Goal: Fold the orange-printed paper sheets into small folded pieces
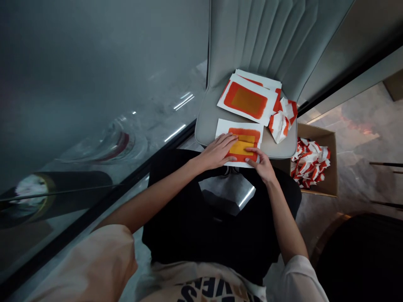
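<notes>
Chair: a pale grey upholstered chair with a ribbed backrest (211, 102) faces the person; its smooth seat is the work surface.
Box: an open brown cardboard box (317, 134) stands on the floor beside the chair, holding crumpled red-and-white paper pieces (312, 164).
Stack: flat white sheets with orange-red borders (247, 100) overlap on the seat, beyond the hands; the top one has a brownish-gold panel.
Sheet: a white rectangular sheet with an orange-red border and a bright yellow central panel (241, 147) lies at the seat's front edge, its near edge seeming to reach past it.
Scraps: creased red-and-white pieces (283, 121) lie on the seat, touching the stack.
Left hand: the left hand (216, 152) lies nearly flat, fingers extended over the sheet's left half, thumb spread at the near edge.
Right hand: the right hand (262, 165) is at the near right corner, index finger and thumb apart on the sheet; whether it grips is unclear.
Handling: probably light, flexible, easily creased and quick to slide; best held by the white margins.
Hard to see: sheet parts under the fingers, the right hand's other fingertips, and whether the darker yellow band is a fold or separate strip.
</notes>
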{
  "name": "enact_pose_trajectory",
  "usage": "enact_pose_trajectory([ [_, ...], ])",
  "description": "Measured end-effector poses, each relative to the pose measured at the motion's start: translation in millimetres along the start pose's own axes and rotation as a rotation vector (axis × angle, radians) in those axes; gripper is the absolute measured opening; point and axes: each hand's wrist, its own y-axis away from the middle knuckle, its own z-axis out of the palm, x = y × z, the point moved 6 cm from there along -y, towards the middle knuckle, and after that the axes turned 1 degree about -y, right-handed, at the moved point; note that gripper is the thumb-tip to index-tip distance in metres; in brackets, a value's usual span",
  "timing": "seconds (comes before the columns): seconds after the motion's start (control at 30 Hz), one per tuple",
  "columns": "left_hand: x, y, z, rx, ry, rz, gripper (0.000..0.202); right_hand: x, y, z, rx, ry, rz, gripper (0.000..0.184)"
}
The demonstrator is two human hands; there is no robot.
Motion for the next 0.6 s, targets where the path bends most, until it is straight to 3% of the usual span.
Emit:
enact_pose_trajectory([
  [0.23,5,-3,-4.5,0.033,-0.015,0.011,0.079,3,-5,-3,-0.005,-0.111,0.004,0.050],
  [0.6,8,-19,-8.7,0.099,-0.073,-0.078,0.042,-8,-8,-1,-0.005,-0.040,-0.087,0.048],
])
